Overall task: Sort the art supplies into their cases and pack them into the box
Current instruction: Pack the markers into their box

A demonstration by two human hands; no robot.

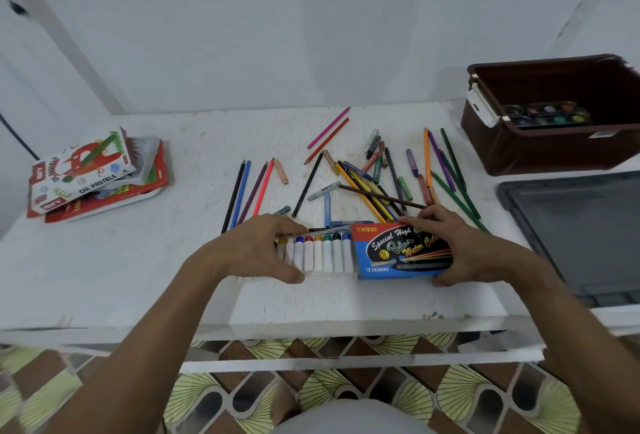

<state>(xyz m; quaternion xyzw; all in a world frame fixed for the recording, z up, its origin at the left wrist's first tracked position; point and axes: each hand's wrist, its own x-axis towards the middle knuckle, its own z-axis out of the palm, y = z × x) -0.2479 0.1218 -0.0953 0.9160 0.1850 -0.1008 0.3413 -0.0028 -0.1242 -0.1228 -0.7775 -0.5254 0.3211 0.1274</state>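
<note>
A tray of white watercolour tubes (322, 255) with coloured caps sticks half out of a blue and black sleeve case (403, 250) near the table's front edge. My left hand (263, 246) grips the tray's left end, thumb in front and fingers behind. My right hand (453, 246) grips the case's right end. Behind them, loose coloured pencils (367, 191) and crayons (412, 163) lie scattered. A brown plastic box (540, 153) stands at the back right with a paint palette (547, 114) inside.
A stack of oil pastel cases (93, 173) lies at the left of the white table (138, 260). A dark grey lid (581, 236) lies flat at the right, in front of the brown box. Patterned floor shows below the table's front edge.
</note>
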